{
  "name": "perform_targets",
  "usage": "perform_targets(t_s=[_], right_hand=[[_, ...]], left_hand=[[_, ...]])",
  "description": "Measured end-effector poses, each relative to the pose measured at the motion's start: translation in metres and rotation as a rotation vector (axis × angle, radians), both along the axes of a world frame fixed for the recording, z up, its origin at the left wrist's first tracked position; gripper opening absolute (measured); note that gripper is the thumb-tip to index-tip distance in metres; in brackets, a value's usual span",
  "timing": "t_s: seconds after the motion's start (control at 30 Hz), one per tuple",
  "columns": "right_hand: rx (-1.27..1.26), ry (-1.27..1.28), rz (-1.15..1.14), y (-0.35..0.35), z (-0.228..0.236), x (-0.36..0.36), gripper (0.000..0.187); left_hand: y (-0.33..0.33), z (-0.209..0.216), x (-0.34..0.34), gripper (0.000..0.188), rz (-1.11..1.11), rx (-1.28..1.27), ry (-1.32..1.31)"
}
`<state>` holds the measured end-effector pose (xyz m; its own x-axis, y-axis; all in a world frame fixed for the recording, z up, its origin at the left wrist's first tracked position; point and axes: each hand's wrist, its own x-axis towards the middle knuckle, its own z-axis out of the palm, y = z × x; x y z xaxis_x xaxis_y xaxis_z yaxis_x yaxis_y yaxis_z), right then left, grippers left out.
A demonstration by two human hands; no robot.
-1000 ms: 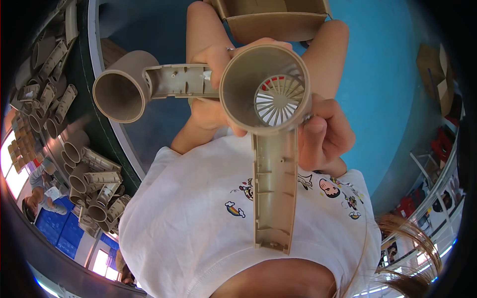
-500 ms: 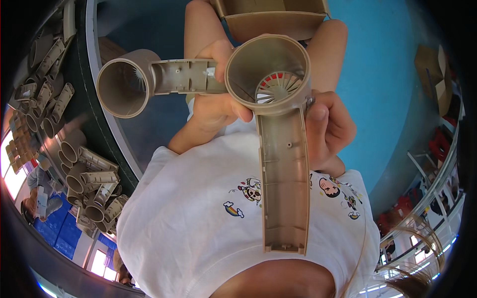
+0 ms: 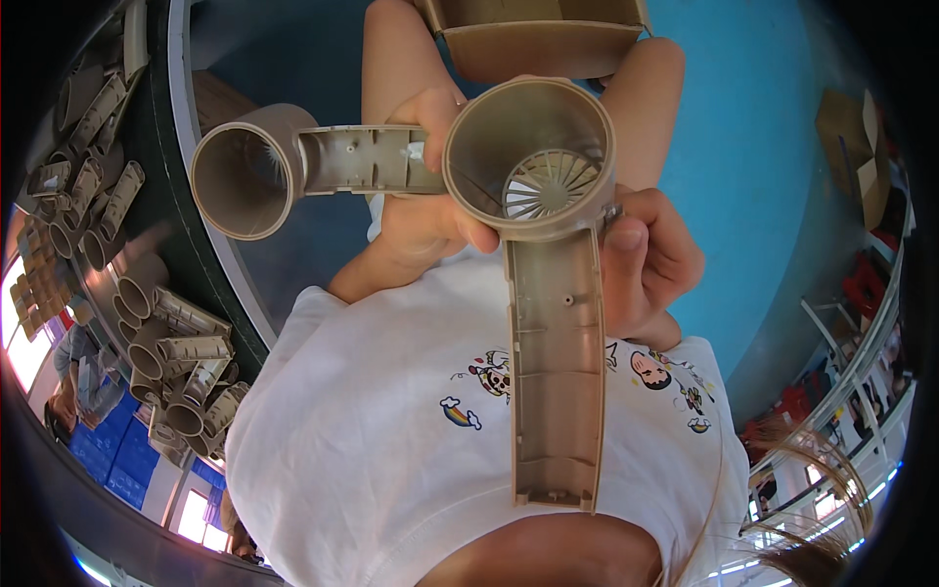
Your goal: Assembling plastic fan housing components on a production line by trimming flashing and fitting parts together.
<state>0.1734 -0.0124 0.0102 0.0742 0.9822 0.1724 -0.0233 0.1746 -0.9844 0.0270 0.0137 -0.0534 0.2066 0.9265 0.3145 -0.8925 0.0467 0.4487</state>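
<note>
Two tan plastic hair dryer housings, each a round barrel with an open half-handle, are in front of my chest. My left hand is closed around the handle of the left housing, whose barrel points out to the left. Its fingers also reach the barrel of the second housing, whose handle hangs toward my shirt. A ribbed round grille shows inside that barrel. Against its right side my right hand is closed in a pinch. A small dark metallic bit shows at those fingertips; what it is, I cannot make out.
Many more tan housings lie piled along the dark-edged bench on my left. An open cardboard box stands beyond my knees. Another carton is at the far right on the blue floor. Someone sits at the far left.
Both housings have shifted slightly toward my body, and the second one has tilted a little. Red no longer shows through its grille. My grip looks the same.
</note>
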Motion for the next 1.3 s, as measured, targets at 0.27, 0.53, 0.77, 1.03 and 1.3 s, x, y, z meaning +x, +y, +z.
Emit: perform_targets(t_s=[0.27,0.53,0.77,1.03,1.3], right_hand=[[0.045,-0.039,-0.03,0.0009,-0.0008,-0.0002,0.016],[0.036,-0.024,-0.024,0.0007,-0.0006,0.0002,0.016],[0.031,-0.005,-0.014,0.0,-0.0006,0.0004,0.016],[0.023,0.007,0.001,-0.0009,-0.0012,0.0021,0.015],[0.037,-0.037,0.014,-0.0004,0.0003,0.0032,0.015]], left_hand=[[-0.0009,0.0003,0.0006,0.042,0.007,-0.003,-0.001],[-0.0013,-0.0013,0.0015,0.042,0.007,0.007,-0.006],[-0.0011,-0.0016,0.0024,0.043,0.003,0.037,-0.006],[-0.0001,-0.004,0.0032,0.043,-0.002,0.07,-0.015],[0.001,-0.0052,0.0038,0.044,-0.009,0.106,-0.023]])
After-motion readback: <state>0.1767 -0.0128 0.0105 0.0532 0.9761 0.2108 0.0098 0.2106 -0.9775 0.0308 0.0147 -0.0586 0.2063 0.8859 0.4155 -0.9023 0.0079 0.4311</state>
